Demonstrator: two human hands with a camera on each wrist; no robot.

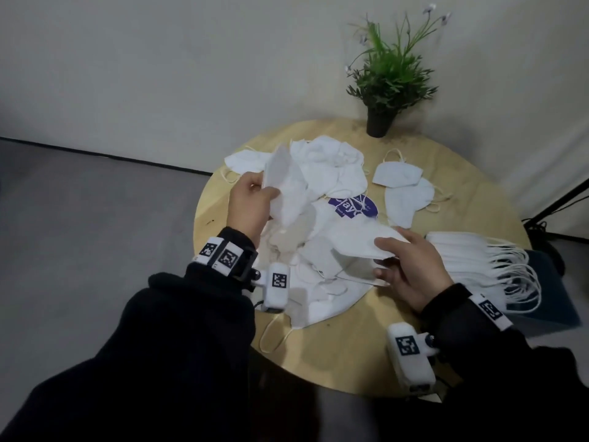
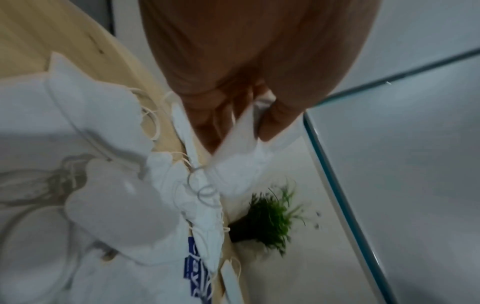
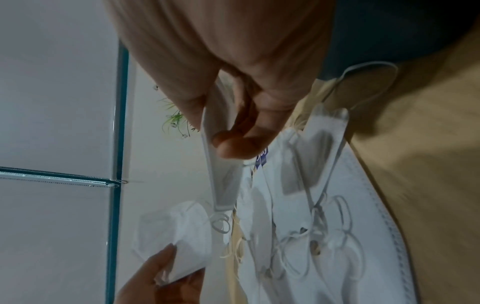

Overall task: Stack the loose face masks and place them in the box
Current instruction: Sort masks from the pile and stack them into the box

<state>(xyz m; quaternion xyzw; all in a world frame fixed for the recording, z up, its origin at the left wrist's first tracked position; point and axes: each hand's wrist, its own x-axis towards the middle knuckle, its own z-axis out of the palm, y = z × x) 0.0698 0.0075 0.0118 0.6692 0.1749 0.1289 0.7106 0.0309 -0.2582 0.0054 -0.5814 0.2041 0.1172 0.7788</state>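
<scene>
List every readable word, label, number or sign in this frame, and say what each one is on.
"clay": partly covered white letters on the purple label among the masks; only "lay" shows clearly, so the reading is uncertain.
Small print around that word: too small to read.
The same label in the left wrist view: blurred, unreadable.
Black-and-white square markers on the wrist bands and wrist cameras: patterns only, no text.
No other writing is visible.

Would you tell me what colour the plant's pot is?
The pot is black, clearest in the head view.
</scene>
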